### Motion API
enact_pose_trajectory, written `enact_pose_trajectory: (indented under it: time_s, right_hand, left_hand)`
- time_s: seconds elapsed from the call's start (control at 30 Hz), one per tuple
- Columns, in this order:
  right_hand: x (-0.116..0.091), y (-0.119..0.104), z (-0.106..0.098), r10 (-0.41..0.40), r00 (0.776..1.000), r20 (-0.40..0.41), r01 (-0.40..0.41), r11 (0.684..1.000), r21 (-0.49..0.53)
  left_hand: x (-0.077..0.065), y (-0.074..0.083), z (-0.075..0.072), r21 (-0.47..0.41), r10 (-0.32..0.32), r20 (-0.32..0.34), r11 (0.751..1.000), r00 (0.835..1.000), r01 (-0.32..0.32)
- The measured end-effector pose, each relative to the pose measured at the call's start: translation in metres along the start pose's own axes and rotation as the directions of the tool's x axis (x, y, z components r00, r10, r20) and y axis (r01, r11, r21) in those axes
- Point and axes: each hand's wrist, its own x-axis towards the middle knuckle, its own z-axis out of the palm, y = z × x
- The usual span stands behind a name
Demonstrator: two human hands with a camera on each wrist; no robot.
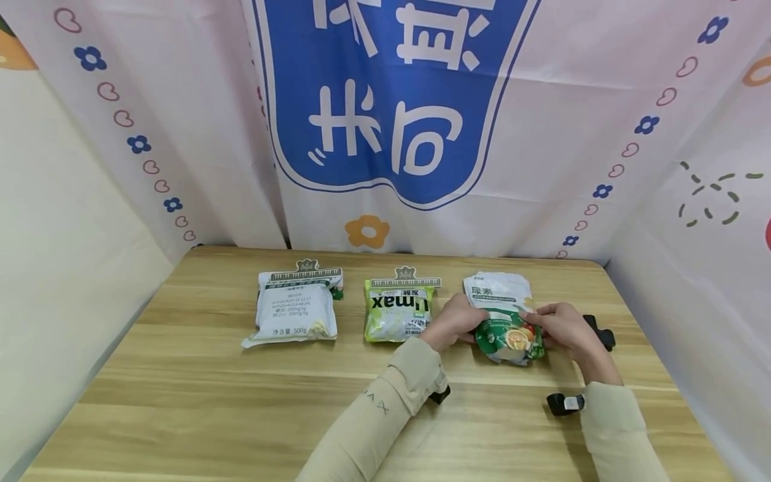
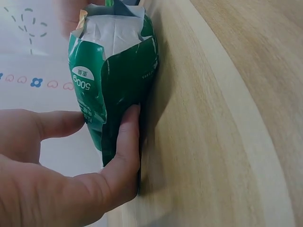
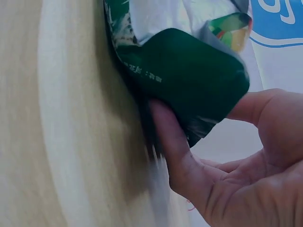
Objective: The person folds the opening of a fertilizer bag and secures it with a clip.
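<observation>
A white and green urea fertilizer bag (image 1: 508,338), printed with fruit, lies at the right of the table. My left hand (image 1: 456,318) grips its left edge, thumb on the printed face and fingers underneath. On the opposite edge, my right hand (image 1: 569,329) pinches the bag the same way. The left wrist view shows the green lower end of the bag (image 2: 125,75) between thumb and forefinger, close to the tabletop. In the right wrist view, the green corner of the bag (image 3: 199,71) sits between thumb and finger.
Left of my hands lies a lime-green bag (image 1: 397,311) with a patterned clip (image 1: 406,276) along its top. Farther left is a white bag (image 1: 295,311) with a similar clip (image 1: 307,269). A black object (image 1: 599,333) rests beyond my right hand. A printed curtain (image 1: 542,167) borders the table's back.
</observation>
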Motion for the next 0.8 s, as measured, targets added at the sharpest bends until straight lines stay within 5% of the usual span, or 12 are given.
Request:
enact_pose_trajectory:
  time_s: [0.5,0.8]
  right_hand:
    - [-0.011,-0.009,-0.007,-0.029,0.998,0.05,0.023,0.995,0.102]
    - [-0.027,-0.025,-0.008,-0.121,0.99,0.071,0.108,0.98,0.167]
  left_hand:
    - [-0.007,0.002,-0.004,0.042,0.03,-0.023,0.999,0.999,-0.029]
    - [-0.023,0.01,-0.02,0.04,0.14,0.011,0.989,0.99,-0.141]
